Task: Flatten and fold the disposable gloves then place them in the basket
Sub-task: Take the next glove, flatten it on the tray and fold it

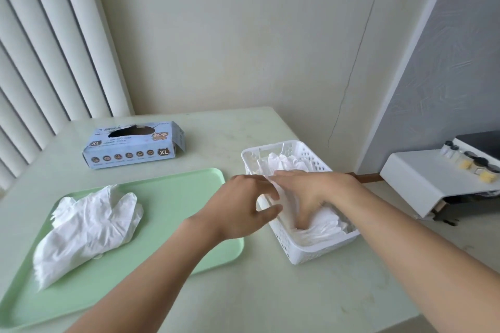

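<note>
A white perforated basket (311,250) stands right of centre on the table, with several white gloves (322,226) lying inside it. My right hand (305,192) reaches into the basket, its straight fingers pressing down on the gloves. My left hand (243,205) hovers at the basket's left rim, fingers loosely spread, touching the edge of a white glove beside my right hand. Loose crumpled white gloves (86,227) lie in a heap on the green tray (167,197) at the left.
A blue glove box (132,147) marked XL sits behind the tray near the blinds. A white shelf (422,178) with small jars stands off the table's right side. The wall corner lies behind the basket.
</note>
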Demonstrator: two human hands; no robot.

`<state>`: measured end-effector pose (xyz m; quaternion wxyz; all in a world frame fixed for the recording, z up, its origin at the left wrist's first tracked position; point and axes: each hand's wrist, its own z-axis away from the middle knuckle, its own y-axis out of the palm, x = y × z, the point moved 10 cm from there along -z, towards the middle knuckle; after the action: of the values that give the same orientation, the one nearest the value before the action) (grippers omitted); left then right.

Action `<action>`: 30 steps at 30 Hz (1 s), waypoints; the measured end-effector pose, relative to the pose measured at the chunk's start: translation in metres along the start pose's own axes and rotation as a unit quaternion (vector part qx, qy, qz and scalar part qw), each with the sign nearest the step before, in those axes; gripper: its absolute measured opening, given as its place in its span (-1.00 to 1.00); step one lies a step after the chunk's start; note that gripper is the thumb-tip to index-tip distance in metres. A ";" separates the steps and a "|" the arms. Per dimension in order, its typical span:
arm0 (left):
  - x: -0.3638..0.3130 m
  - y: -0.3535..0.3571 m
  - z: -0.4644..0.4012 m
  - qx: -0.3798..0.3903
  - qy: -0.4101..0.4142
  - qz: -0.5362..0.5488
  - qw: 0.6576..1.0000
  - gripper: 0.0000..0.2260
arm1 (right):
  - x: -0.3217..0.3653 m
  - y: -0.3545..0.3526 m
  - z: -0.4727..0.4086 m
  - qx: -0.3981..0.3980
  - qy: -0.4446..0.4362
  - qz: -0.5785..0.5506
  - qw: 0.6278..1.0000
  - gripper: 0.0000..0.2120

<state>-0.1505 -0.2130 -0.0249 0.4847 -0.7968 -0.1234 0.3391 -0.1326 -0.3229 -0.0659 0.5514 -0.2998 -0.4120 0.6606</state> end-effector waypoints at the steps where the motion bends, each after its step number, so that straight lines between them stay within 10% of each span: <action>1: 0.009 -0.012 0.008 -0.020 -0.006 0.009 1.000 -0.80 | -0.002 -0.004 0.003 -0.008 0.019 -0.001 1.000 0.05; 4: 0.042 -0.056 0.040 -0.096 -0.032 0.032 0.994 -0.83 | 0.016 -0.037 0.021 -0.093 0.045 0.032 0.994 -0.06; 8: 0.089 -0.114 0.095 -0.216 -0.091 0.026 0.972 -0.78 | 0.119 -0.086 0.064 -0.308 -0.135 -0.057 0.940 -0.58; 12: 0.149 -0.165 0.181 -0.342 -0.200 -0.008 0.918 -0.65 | 0.228 -0.051 0.026 -0.250 -0.248 -0.151 0.924 -0.81; 19: 0.229 -0.131 0.316 -0.402 -0.402 0.087 0.818 -0.65 | 0.359 -0.032 -0.064 -0.289 -0.246 -0.152 0.912 -0.55; 23: 0.224 -0.117 0.322 -0.409 -0.374 0.119 0.824 -0.61 | 0.368 -0.013 -0.111 -0.232 -0.203 -0.141 0.941 -0.83; 30: 0.230 -0.108 0.308 -0.342 -0.359 0.163 0.853 -0.31 | 0.317 -0.028 -0.114 -0.180 -0.223 -0.485 0.826 -0.93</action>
<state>-0.1696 0.1740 -0.1217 0.0411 -0.7438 -0.2656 0.6120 -0.0895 0.0118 -0.0782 0.6301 -0.0004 -0.7277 0.2708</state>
